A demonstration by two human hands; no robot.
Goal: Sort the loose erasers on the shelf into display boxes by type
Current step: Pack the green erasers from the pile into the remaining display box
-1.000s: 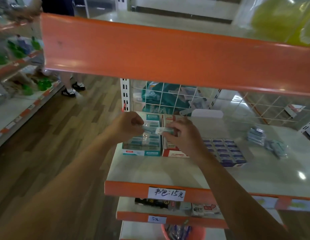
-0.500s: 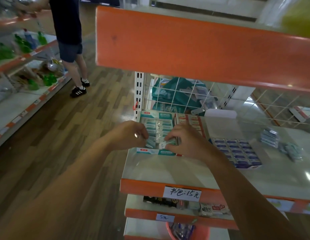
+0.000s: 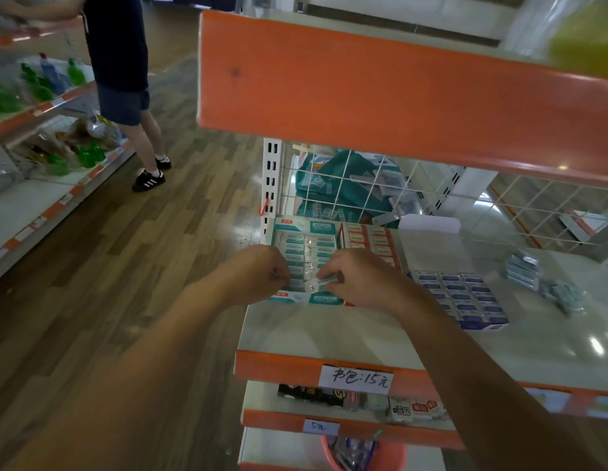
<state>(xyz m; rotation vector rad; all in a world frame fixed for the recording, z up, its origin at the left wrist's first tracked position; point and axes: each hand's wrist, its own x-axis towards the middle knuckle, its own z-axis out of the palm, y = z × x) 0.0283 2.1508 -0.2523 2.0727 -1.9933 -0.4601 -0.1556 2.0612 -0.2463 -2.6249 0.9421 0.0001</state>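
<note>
A teal display box (image 3: pixel 307 232) of wrapped erasers stands at the shelf's left end. Right of it sits a red display box (image 3: pixel 370 237), then a blue display box (image 3: pixel 465 294). My right hand (image 3: pixel 358 278) pinches a teal-wrapped eraser (image 3: pixel 324 283) over the front row of the teal box. My left hand (image 3: pixel 258 273) is curled at that box's left front corner; what its fingertips hold is hidden. Loose wrapped erasers (image 3: pixel 521 270) lie stacked and scattered at the right.
An orange upper shelf (image 3: pixel 380 100) overhangs close above. A wire grid (image 3: pixel 414 198) backs the shelf (image 3: pixel 329 328). A person (image 3: pixel 122 79) stands in the aisle at the left beside another rack. Lower shelves and a red bucket (image 3: pixel 390 457) sit below.
Both hands have come down and forward from above the boxes to the teal box's front row, the eraser still pinched in my right hand. The view has swung left.
</note>
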